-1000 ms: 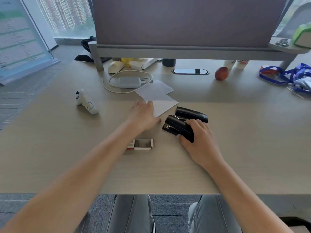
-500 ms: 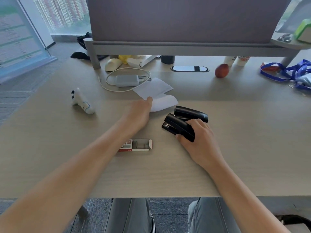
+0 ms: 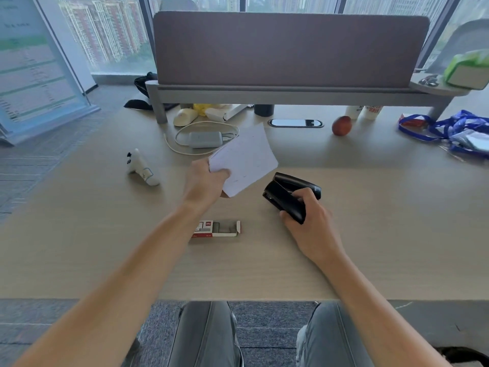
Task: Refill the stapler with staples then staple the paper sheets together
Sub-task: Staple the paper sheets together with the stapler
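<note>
Paper sheets [image 3: 244,161] pinched in left hand [image 3: 205,181], lifted off desk, up-left of stapler [image 3: 289,196]. Right hand [image 3: 308,221] wrapped round stapler (mouth facing left, toward sheets). Feed rightward.

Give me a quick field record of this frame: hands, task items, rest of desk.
left hand: grips the paper sheets, lifted off the desk
right hand: grips the stapler, which stands open
staple box: open, lying on the desk near the left forearm
other items: white controller, grey charger with cable, red fruit, blue lanyards
stapling: not yet done; the sheets are apart from the stapler
</note>
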Tool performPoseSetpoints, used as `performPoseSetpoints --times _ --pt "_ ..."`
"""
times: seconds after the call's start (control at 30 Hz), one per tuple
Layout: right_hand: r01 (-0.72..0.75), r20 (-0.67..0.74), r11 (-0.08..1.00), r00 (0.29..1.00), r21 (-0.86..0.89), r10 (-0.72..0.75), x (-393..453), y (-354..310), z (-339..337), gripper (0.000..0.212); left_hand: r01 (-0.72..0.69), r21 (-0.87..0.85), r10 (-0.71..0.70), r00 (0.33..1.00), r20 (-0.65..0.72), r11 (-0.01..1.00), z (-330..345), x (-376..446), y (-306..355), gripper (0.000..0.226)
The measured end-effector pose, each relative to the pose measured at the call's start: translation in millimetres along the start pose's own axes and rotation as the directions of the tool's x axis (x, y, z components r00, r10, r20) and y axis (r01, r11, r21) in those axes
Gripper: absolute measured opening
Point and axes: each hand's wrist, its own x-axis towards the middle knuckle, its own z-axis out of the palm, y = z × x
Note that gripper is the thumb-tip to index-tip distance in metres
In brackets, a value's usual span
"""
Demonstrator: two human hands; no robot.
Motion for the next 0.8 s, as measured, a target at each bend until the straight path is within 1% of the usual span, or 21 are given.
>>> performPoseSetpoints --times 0.07,0.1,0.13,0.17,0.23,0.27,0.33,0.43,0.47,0.57,0.63,0.7,0.8 --pt "-0.062 0.034 0.986 0.998 0.157 0.057 -3.0 -2.6 -5.5 0.036 0.034 -0.142 -0.03 0.999 0.033 0.989 0.7 -18.6 5.3 0.035" --pt "-0.1 0.069 0.968 0.994 0.23 0.086 -6.4 -3.6 -8.8 0.032 0.053 -0.19 -0.046 0.998 0.044 0.98 0.5 -27.7 7.6 0.036" --pt "-0.131 0.108 0.953 0.989 0.275 0.105 -11.2 -5.0 -13.2 0.022 0.074 -0.225 -0.063 0.996 0.055 0.971 -0.1 -36.6 9.6 0.035" --pt "-0.15 0.144 0.937 0.984 0.314 0.11 -17.1 -6.3 -17.6 0.021 0.097 -0.257 -0.082 0.994 0.068 0.962 -0.6 -44.3 10.9 0.035" --pt "-0.208 0.217 0.908 0.967 0.364 0.135 -28.4 -6.6 -25.5 0.043 0.133 -0.305 -0.106 0.989 0.104 0.943 -0.1 -57.7 11.6 0.036" --pt "-0.251 0.258 0.89 0.953 0.379 0.159 -33.1 -8.0 -29.9 0.048 0.145 -0.316 -0.112 0.986 0.122 0.938 1.4 -62.4 11.2 0.037" --pt "-0.353 0.33 0.819 0.92 0.453 0.214 -41.6 -12.2 -37.8 0.043 0.162 -0.312 -0.117 0.981 0.157 0.936 7.2 -70.1 10.6 0.037" --pt "-0.474 0.413 0.632 0.874 0.613 0.255 -50.7 -17.0 -48.6 0.037 0.174 -0.273 -0.129 0.976 0.177 0.946 18.7 -80.9 11.3 0.035" --pt "-0.491 0.427 0.595 0.867 0.636 0.257 -52.3 -14.9 -51.0 0.037 0.174 -0.26 -0.129 0.975 0.181 0.95 22.1 -84.0 11.0 0.035" --pt "-0.516 0.45 0.557 0.853 0.651 0.264 -56.6 -14.3 -56.1 0.042 0.154 -0.216 -0.111 0.974 0.199 0.964 28.8 -91.4 11.5 0.036" --pt "-0.559 0.47 0.512 0.828 0.653 0.306 -56.8 -14.2 -57.2 0.051 0.141 -0.197 -0.098 0.972 0.212 0.97 30.9 -95.3 13.4 0.033" --pt "-0.609 0.489 0.466 0.794 0.642 0.362 -56.4 -14.6 -58.7 0.055 0.135 -0.199 -0.09 0.971 0.221 0.971 31.4 -98.7 15.3 0.032" --pt "-0.626 0.499 0.446 0.78 0.64 0.378 -56.0 -11.9 -60.6 0.056 0.135 -0.193 -0.09 0.97 0.224 0.972 31.4 -100.3 15.4 0.031"
